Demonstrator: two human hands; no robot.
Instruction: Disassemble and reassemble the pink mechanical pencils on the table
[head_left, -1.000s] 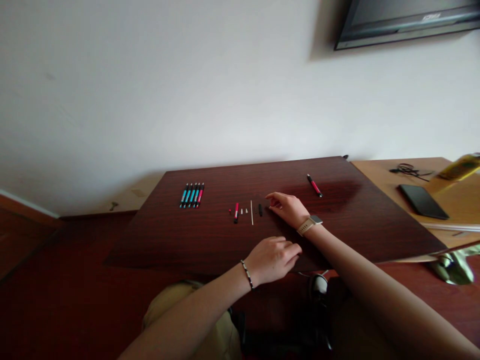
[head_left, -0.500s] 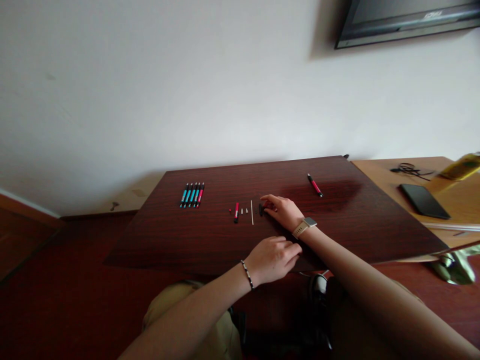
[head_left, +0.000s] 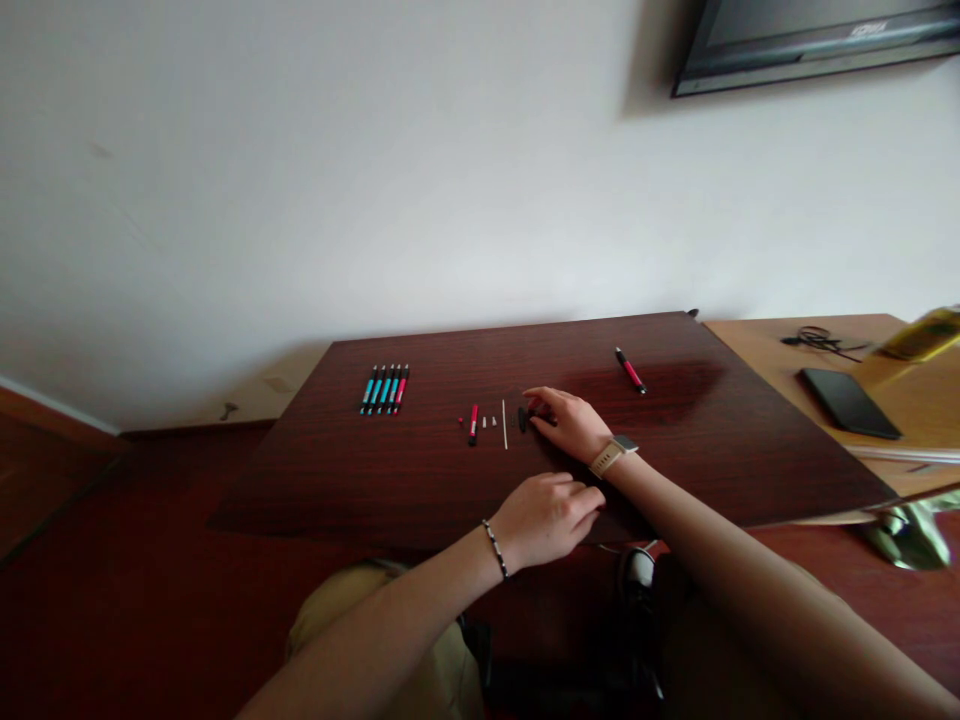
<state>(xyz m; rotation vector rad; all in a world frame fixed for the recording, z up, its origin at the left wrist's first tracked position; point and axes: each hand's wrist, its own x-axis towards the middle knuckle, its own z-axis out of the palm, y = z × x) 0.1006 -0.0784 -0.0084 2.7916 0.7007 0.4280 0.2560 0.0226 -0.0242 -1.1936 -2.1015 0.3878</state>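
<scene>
Over the dark wood table, my right hand [head_left: 574,425] bends its fingers and thumb down around something small and dark, mostly hidden. Just left of its fingertips lies a black pen part [head_left: 523,419]. A thin white refill [head_left: 505,425], two small pale pieces [head_left: 489,422], a pink pen barrel [head_left: 473,425] with a black end, and a tiny red piece [head_left: 460,420] continue the row leftward. My left hand [head_left: 551,515] rests at the table's near edge, fingers curled together; what they hold, if anything, is hidden.
Several teal and pink pens [head_left: 385,390] lie side by side at the table's left. One pink-and-black pen [head_left: 630,370] lies at the back right. A wooden side table [head_left: 757,345] bears a black phone [head_left: 847,402], a coiled cable [head_left: 817,340] and a yellow bottle [head_left: 919,335].
My right hand has shifted very slightly to the right, away from the black pen part. My left hand and the laid-out parts stay in place.
</scene>
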